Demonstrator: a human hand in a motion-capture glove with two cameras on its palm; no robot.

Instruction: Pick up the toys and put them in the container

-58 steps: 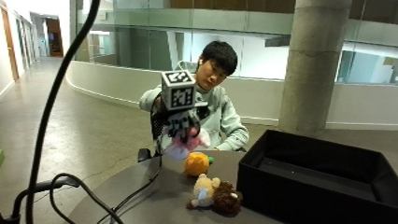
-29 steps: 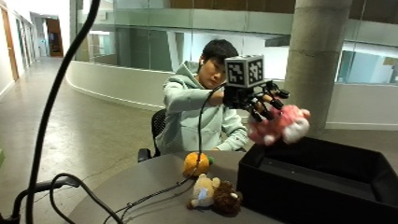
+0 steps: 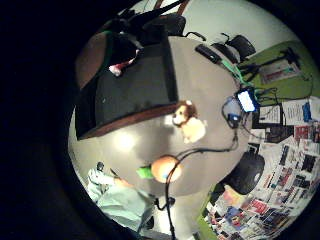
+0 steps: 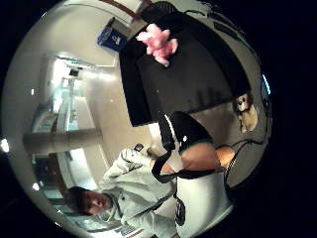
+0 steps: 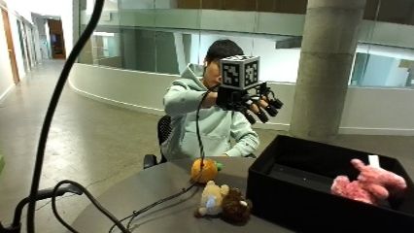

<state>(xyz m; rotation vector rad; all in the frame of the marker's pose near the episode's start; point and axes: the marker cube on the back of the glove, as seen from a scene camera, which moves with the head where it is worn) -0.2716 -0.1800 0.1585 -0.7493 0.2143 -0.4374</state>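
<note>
- Right hand (image 5: 249, 102): raised above the desk (image 5: 148, 189), its grip spread, fingers straight, holding nothing.
- Pink toy (image 5: 367, 183): lying inside the black container (image 5: 284, 194).
- Orange toy (image 5: 204, 170) and brown dog toy (image 5: 223, 204): on the desk beside the container.

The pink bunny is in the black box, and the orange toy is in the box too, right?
Not quite. The pink bunny is in the black box, but the orange toy is on the table, beside the box. The outside view shows this.
</note>
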